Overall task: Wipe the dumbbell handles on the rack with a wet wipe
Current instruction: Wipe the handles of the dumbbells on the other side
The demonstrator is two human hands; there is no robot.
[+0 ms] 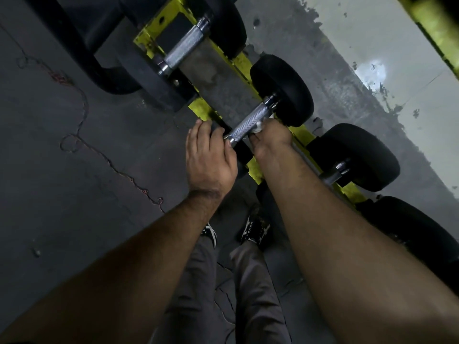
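Dark rubber floor [74, 150], cracked seam across it. Black-white sneakers [255, 230], grey trousers [248, 294]. Pale stained wall [372, 40] behind.

**One head-worn view, looking steeply down**

The single camera rides on the person's head, aimed forward and down over both forearms, close above the rack [250, 167], whose yellow rail runs diagonally upper left to lower right; floor [74, 157] fills the left.
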